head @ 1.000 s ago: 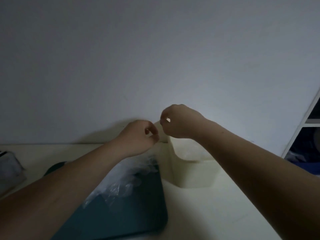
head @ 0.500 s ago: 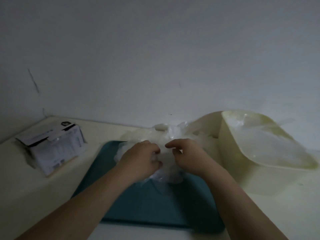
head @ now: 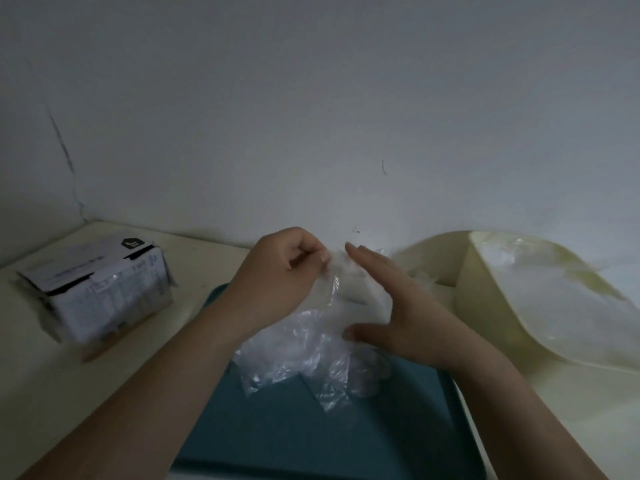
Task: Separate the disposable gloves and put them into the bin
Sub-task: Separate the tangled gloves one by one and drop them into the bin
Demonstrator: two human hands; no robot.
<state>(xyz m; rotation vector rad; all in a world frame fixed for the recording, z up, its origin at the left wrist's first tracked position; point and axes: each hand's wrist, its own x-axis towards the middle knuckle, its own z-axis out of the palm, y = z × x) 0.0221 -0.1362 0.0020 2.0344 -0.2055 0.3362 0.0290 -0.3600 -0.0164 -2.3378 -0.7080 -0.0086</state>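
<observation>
Cream table (head: 52, 375) w/ a teal tray (head: 311, 445) in front of us, cream bin (head: 485, 306) just right of it. The gloves (head: 301, 348) hang bunched over the tray, long axis approx vertical, loose end down. Our left hand (head: 277, 275) pinches the top w/ thumb + forefinger; right hand (head: 391, 306) lies against them, fingers straight, thumb spread.

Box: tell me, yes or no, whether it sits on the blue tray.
No, the box stands on the table to the left of the tray, with a gap between them.
</observation>
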